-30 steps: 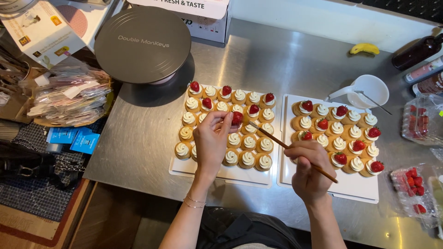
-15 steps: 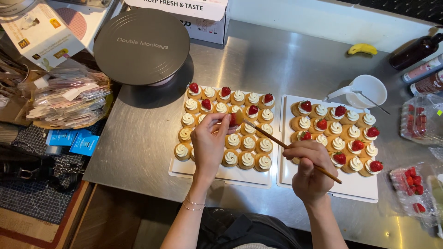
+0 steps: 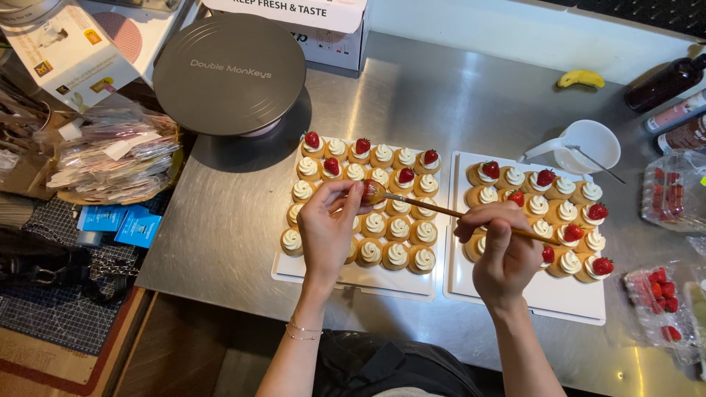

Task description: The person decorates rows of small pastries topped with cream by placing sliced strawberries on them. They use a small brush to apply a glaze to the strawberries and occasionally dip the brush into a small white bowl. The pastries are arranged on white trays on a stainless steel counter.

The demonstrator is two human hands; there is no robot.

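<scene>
while over the left tray (image 3: 294, 270): left hand (image 3: 327, 231) pinching strawberry (image 3: 370, 191) between fingertips
right hand (image 3: 500, 250): fingers pressed around brush (image 3: 441, 210), bristles touching strawberry
beneath fingers: cream tarts (image 3: 397, 254)

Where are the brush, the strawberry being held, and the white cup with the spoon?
brush (image 3: 471, 216), head view, on the middle of its wooden handle.
strawberry (image 3: 370, 190), head view, on its red flesh between the left hand's fingertips.
white cup (image 3: 599, 137), head view, on its inner wall.
</scene>
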